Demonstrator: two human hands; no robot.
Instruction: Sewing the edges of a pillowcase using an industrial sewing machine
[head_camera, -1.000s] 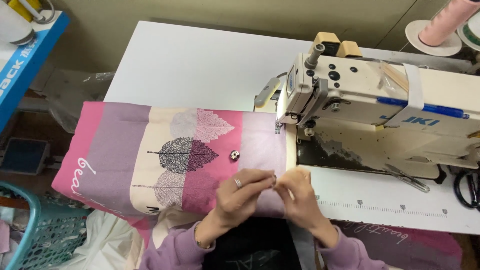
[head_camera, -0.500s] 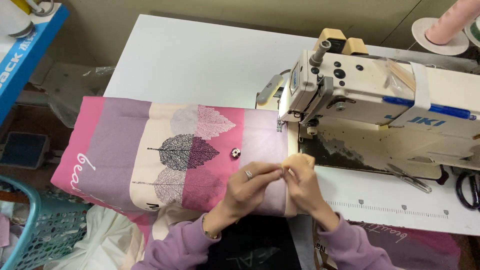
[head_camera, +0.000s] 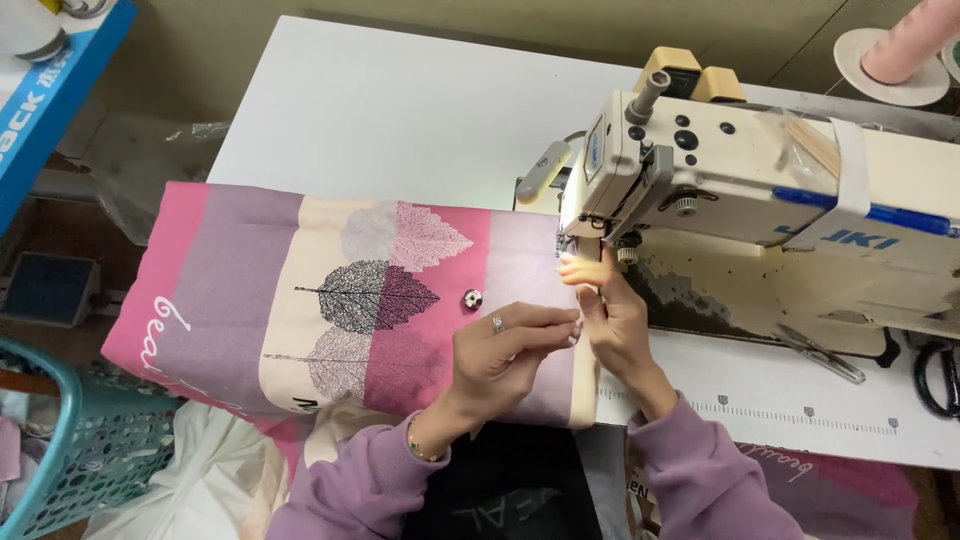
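A white desk (head_camera: 380, 120) fills most of the view from above. A cream sewing machine (head_camera: 760, 200) stands along its right side, its needle end near the desk's middle. A folded cloth (head_camera: 330, 300), printed in pink, purple and cream blocks with leaves, lies across the desk's front half and hangs over the left edge. Its right edge lies just below the needle end. A small dark button (head_camera: 471, 298) sits on the cloth near its middle.

Both hands, in purple sleeves, meet at the cloth's right edge near the desk's front. The left hand (head_camera: 500, 355) wears a ring, and its fingers are pinched closed on the cloth's edge. The right hand (head_camera: 615, 325) has its fingers closed on the same edge, index finger pointing toward the needle.

Compared with a second ago, the hands have moved along the edge, away from the desk's front and closer to the needle end. The cloth itself has hardly shifted. This suggests the edge is being lined up for stitching.

Scissors (head_camera: 935, 378) lie at the desk's right edge. Small snips (head_camera: 820, 352) rest in front of the machine. A teal basket (head_camera: 50, 440) stands on the floor at left.
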